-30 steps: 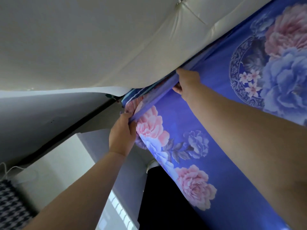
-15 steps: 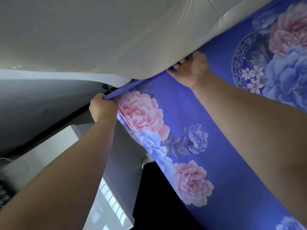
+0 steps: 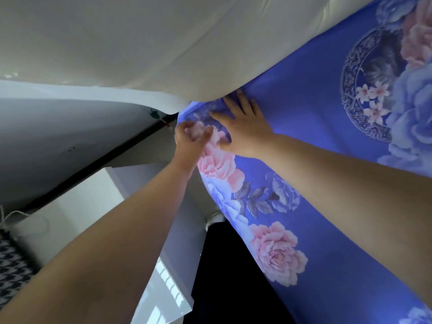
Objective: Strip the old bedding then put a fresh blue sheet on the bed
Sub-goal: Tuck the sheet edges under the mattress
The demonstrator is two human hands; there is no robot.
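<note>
Up close, the right hand (image 3: 245,132) lies flat on the blue bed sheet printed with pink and pale blue peonies (image 3: 304,146), its grip released, fingers straight and spread, palm down on the cloth. The fingertips reach up to where the sheet slips beneath the cream padded headboard (image 3: 117,43), which fills the space above and to the left of the hand. Just beside it on the left, nearly touching its thumb, the left hand (image 3: 190,141) meets the corner of the same sheet, over a pink peony. Its fingers are loosely curved against the fabric; whether they pinch the cloth or only press on it cannot be told. Both bare forearms stretch back from the hands toward the viewer.

Outward to the right of the right hand, the sheet spreads across the bed, showing a round ornamental medallion with small pale blossoms. Below the left hand, the sheet's edge falls over the side of the bed. Beyond that edge, lower left of the left hand, stands a white bedside cabinet (image 3: 77,202), and a black-and-white houndstooth cloth (image 3: 11,265) shows at the far left.
</note>
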